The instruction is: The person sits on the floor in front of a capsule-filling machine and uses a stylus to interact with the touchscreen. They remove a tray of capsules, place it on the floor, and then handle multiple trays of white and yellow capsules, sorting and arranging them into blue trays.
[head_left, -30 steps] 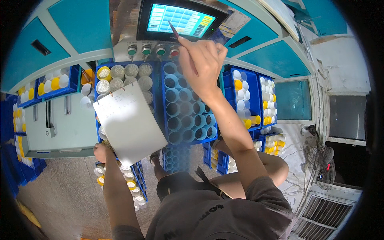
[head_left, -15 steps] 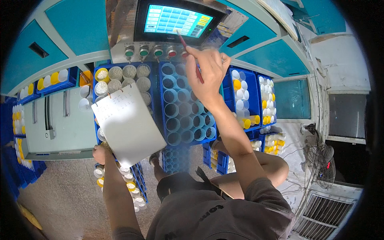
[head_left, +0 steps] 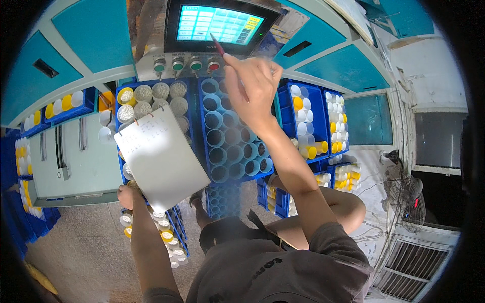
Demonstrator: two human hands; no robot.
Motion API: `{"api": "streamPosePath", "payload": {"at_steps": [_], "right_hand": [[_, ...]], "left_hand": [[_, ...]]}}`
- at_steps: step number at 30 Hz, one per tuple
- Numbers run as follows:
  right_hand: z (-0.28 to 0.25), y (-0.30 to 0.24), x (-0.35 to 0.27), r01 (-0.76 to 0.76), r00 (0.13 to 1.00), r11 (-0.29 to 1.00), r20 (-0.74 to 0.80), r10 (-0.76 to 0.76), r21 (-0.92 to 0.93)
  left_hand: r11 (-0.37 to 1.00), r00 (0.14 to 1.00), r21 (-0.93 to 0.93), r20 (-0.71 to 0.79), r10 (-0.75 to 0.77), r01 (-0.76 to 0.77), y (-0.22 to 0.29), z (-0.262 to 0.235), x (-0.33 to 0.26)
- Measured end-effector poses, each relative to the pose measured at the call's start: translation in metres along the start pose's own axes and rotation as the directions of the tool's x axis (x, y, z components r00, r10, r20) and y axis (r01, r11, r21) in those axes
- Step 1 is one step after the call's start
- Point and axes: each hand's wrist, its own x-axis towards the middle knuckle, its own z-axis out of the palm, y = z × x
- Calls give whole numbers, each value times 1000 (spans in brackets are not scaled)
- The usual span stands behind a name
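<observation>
Teal metal machine panels curve across the far side of the scene, with a glowing touchscreen (head_left: 218, 24) set in a dark frame at the far centre and a row of round push buttons (head_left: 186, 65) just below it, three green and one red. My right hand (head_left: 254, 86) reaches up toward that screen, fingers clamped around a thin red pen (head_left: 218, 45) whose tip rests at the screen's lower edge. My left hand (head_left: 126, 196) is lower and to the left, its fingers pinched on the near corner of a white spiral-bound notepad (head_left: 160, 156); the top sheet is smooth paper with faint handwriting, tilted up toward me.

Behind the notepad sits a blue plastic crate (head_left: 151, 98) packed with upright tubes filled with pale grainy material. Just right of it, under my right wrist, a second blue crate (head_left: 230, 139) holds rows of open blue tubes, dark inside. Farther right, more blue bins (head_left: 316, 121) carry white and yellow capped bottles. Similar bottles fill a bin (head_left: 166, 235) near my left forearm. Grey concrete floor (head_left: 76, 252) lies below on the left.
</observation>
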Motion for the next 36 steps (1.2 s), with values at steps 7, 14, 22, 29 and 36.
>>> {"api": "streamPosePath", "payload": {"at_steps": [7,14,22,29,36], "right_hand": [[-1,6,-2,-13,1000,997,19,15,-81],[-1,4,2,-16,1000,997,4,16,-77],[-8,6,3,-44,999,996,17,46,-78],[-10,14,8,-60,998,991,-8,60,-121],[-15,13,-11,-119,991,989,42,123,-84]], "left_hand": [[1000,1000,-1,3,15,-15,3,-5,-5],[1000,1000,-14,3,13,-13,1,-2,-3],[1000,1000,-5,-15,9,-9,-1,1,0],[999,999,-17,-9,33,-33,-2,-1,-1],[997,995,24,-66,72,-70,-4,3,2]]}}
